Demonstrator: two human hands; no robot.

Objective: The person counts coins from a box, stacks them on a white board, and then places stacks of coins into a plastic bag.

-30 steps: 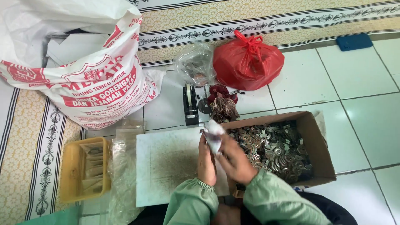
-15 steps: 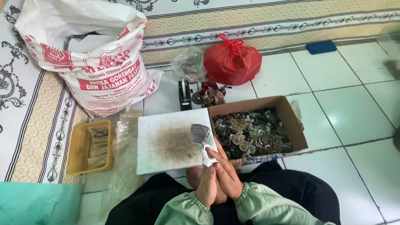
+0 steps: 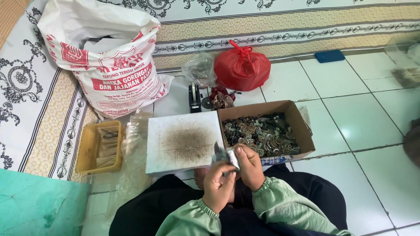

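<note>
While the view had barely shifted since the earlier frame, both hands had drawn nearer the lap. Left hand [image 3: 218,183] and right hand [image 3: 249,166] pinched a small clear packet [image 3: 225,156] between fingertips. At twelve o'clock sat a stained white board [image 3: 183,142]; at one, a cardboard box [image 3: 302,126] of metal bits.
</note>
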